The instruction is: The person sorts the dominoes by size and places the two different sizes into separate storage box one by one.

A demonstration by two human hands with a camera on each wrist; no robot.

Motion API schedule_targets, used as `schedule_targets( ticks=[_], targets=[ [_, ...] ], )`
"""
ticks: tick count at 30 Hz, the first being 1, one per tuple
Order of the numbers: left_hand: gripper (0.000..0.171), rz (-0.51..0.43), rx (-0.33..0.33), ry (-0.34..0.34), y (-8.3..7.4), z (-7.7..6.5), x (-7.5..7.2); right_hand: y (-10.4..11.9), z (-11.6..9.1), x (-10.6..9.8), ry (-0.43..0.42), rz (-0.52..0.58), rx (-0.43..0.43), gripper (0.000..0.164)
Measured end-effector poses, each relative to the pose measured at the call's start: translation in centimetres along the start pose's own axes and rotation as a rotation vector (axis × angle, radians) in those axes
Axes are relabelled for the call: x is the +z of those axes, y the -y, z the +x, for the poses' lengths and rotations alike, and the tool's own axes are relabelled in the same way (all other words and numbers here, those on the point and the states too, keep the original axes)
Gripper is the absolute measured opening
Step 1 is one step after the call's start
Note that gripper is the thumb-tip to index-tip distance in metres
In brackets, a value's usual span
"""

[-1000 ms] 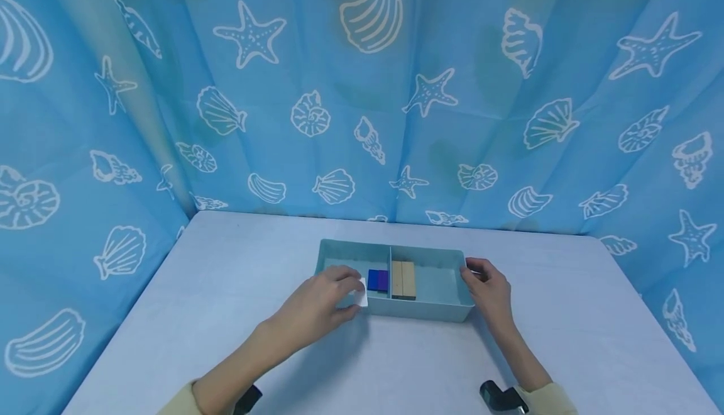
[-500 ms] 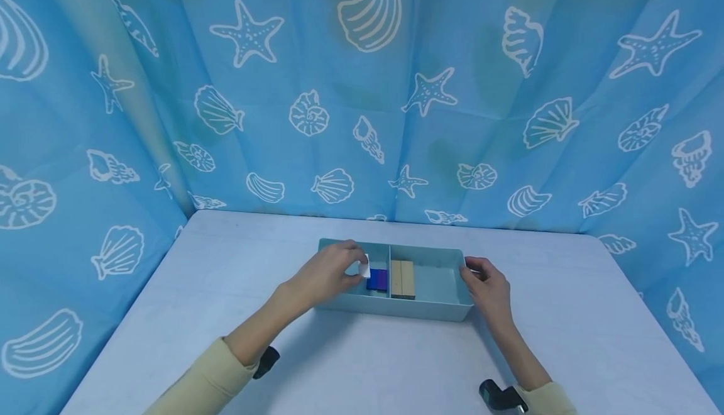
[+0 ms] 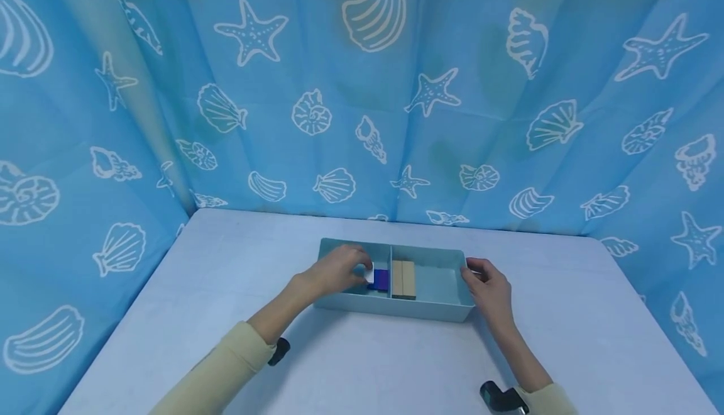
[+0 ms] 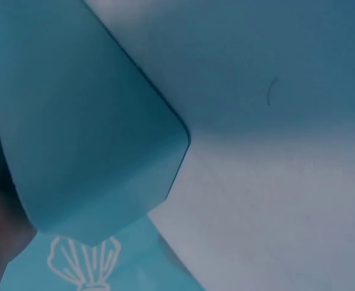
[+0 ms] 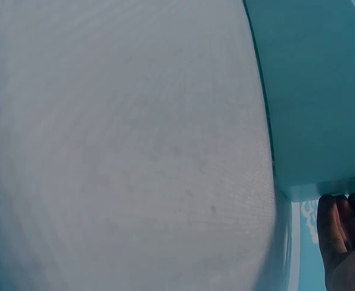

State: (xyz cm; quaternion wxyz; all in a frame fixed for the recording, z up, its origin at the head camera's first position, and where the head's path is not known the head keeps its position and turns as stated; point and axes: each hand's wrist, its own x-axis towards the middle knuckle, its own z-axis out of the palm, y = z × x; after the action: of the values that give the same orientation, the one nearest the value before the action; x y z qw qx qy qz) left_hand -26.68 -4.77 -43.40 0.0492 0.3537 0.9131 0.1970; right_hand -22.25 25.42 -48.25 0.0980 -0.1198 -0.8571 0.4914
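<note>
A small flat white piece (image 3: 369, 275) is pinched between the thumb and fingers of my left hand (image 3: 341, 268), inside the left compartment of a teal divided box (image 3: 390, 307). Just to its right, small blue and purple pieces (image 3: 381, 280) lie against the divider, partly covered by the white one. My right hand (image 3: 489, 286) holds the box at its right end, thumb at the rim. In the right wrist view, its fingers (image 5: 330, 227) rest against the outer end wall. The left wrist view has mostly the box's outside, with part of my hand at its left edge.
Two pale wooden blocks (image 3: 404, 279) lie side by side in the right compartment, next to the divider. The box stands on a white-covered table (image 3: 254, 258). A blue curtain (image 3: 362, 88) with shell and starfish prints hangs behind and at both sides.
My left hand has carried the white piece from the box's front edge inward and right, down to beside the blue and purple pieces. My right hand has stayed at the box's right end.
</note>
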Motion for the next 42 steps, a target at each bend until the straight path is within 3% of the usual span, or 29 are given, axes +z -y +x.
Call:
schedule_targets(
  ticks=[9,14,42],
  targets=[
    [0.029,0.020,0.004,0.044,0.5,0.7,1.2,-0.4,0.0,0.3,-0.018,-0.018,-0.045,0.041],
    [0.031,0.023,0.003,0.055,0.6,1.0,1.6,-0.7,0.1,0.2,0.005,0.009,-0.029,0.042],
    [0.034,-0.010,0.006,0.046,0.5,1.2,1.7,-0.1,-0.1,0.0,0.006,0.014,-0.005,0.040]
  ],
)
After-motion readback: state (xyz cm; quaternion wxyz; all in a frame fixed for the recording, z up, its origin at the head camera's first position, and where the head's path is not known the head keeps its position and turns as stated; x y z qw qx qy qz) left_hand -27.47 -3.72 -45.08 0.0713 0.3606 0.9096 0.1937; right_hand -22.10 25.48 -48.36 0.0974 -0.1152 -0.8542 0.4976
